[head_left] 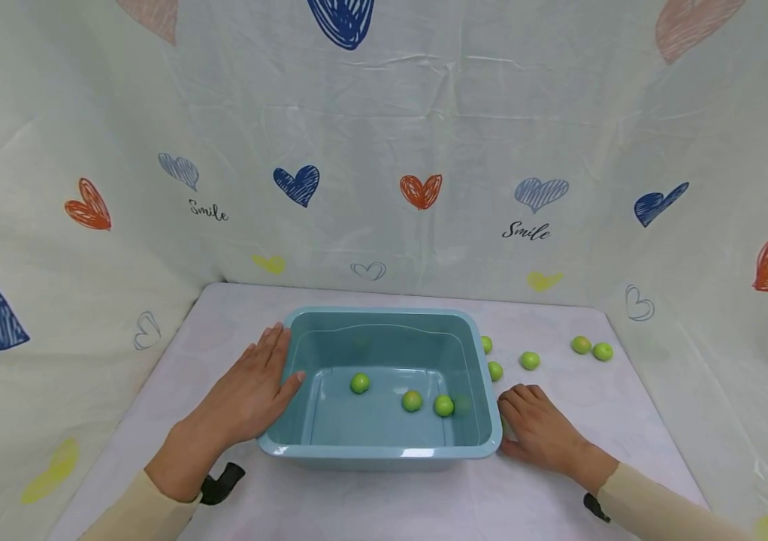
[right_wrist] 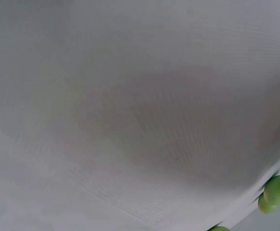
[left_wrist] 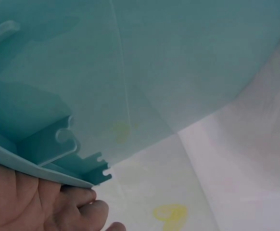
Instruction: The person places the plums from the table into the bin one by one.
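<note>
Teal, the rectangular plastic tub (head_left: pixel 381 453) lies between the straight-fingered left hand (head_left: pixel 249 392) and right hand (head_left: pixel 538 425). The right's hold I cannot tell.

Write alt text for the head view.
A blue tub holds three small green fruits, a person's left hand touching its left side. The right hand is by its right side, partly covering another fruit; five more fruits lie on the table.

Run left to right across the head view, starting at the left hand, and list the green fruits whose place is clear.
Left hand → left fruit in the tub → middle fruit → right fruit → lone fruit outside → pair's left fruit → pair's right fruit.
</note>
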`<state>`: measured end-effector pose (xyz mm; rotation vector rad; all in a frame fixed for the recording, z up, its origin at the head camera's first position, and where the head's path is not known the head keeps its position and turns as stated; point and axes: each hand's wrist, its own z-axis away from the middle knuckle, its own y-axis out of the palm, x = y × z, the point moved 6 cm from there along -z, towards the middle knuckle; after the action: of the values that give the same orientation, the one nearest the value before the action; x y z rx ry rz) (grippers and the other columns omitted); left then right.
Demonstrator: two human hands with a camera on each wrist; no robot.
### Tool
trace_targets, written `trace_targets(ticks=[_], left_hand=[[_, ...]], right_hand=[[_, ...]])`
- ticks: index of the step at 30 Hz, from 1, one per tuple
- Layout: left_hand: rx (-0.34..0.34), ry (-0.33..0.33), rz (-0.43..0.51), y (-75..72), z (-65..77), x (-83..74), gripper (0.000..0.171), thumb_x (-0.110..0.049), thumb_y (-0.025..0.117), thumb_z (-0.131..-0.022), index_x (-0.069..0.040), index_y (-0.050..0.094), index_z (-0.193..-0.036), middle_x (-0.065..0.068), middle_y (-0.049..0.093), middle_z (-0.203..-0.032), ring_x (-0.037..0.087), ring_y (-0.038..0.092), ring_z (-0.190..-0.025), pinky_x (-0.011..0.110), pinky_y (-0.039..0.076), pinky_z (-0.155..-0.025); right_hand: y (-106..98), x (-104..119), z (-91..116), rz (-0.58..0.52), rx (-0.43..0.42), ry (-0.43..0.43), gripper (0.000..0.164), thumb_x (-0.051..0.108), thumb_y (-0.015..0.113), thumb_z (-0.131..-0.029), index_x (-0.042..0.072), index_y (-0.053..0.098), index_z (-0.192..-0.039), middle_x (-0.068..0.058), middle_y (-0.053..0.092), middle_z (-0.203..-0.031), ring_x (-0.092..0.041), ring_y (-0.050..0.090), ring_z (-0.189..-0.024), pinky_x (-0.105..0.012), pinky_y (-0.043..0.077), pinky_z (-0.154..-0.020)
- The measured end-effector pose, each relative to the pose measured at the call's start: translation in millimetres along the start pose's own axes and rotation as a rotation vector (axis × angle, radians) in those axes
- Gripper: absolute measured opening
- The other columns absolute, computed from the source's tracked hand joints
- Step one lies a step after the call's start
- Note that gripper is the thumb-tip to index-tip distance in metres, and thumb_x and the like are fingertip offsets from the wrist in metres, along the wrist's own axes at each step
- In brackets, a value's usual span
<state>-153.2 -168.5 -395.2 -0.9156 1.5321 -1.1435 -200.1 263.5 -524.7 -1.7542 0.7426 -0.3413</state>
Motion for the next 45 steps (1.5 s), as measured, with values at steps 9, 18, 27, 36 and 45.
trace_targets(ticks=[9,18,27,36,45], left_hand=[[-0.010,0.005,-0.006,1.2,-0.3,-0.2,0.075,-0.036,0.053,-0.110,0.014,0.027,-0.160,0.031,0.025,-0.169,0.051,0.026,-0.157,0.066,0.030,-0.124],[-0.005,0.007,-0.018,0.7,0.9,-0.8,0.074,-0.036,0.053,-0.110,0.014,0.028,-0.160,0.031,0.026,-0.169,0.050,0.026,-0.157,0.065,0.030,-0.124],[-0.018,0.016,-0.062,-0.2,0.7,-1.1,0.074,-0.036,0.054,-0.110,0.014,0.030,-0.159,0.032,0.028,-0.168,0.050,0.027,-0.157,0.066,0.030,-0.124],[-0.030,0.030,-0.104,-1.8,0.9,-2.0,0.074,-0.035,0.055,-0.109,0.014,0.032,-0.158,0.033,0.031,-0.167,0.051,0.029,-0.156,0.066,0.029,-0.124],[-0.032,0.033,-0.133,-3.7,0.5,-4.2,0.074,-0.036,0.056,-0.108,0.015,0.033,-0.157,0.033,0.032,-0.166,0.051,0.031,-0.155,0.066,0.029,-0.124]], right_hand=[[0.9,-16.1,-0.7,-0.001,0.045,0.102,0.043,0.041,0.084,-0.081,0.012,0.067,-0.107,-0.001,0.065,-0.104,-0.022,0.057,-0.103,-0.045,0.049,-0.092],[-21.7,-51.5,-9.9,0.082,-0.030,0.156,0.039,0.039,0.074,-0.082,0.007,0.064,-0.102,-0.007,0.064,-0.100,-0.028,0.057,-0.099,-0.051,0.050,-0.091],[-40.6,-66.8,-23.8,0.121,-0.082,0.139,0.046,0.048,0.051,-0.094,0.005,0.064,-0.102,-0.012,0.066,-0.099,-0.033,0.060,-0.099,-0.055,0.051,-0.092],[-60.8,-72.6,-39.4,0.131,-0.131,0.126,0.038,0.038,0.067,-0.083,0.004,0.062,-0.100,-0.014,0.066,-0.099,-0.035,0.060,-0.097,-0.053,0.051,-0.087],[-87.6,-76.8,-64.9,0.118,-0.202,0.130,0.040,0.040,0.065,-0.085,0.003,0.063,-0.099,-0.016,0.066,-0.100,-0.036,0.058,-0.097,-0.053,0.048,-0.084]])
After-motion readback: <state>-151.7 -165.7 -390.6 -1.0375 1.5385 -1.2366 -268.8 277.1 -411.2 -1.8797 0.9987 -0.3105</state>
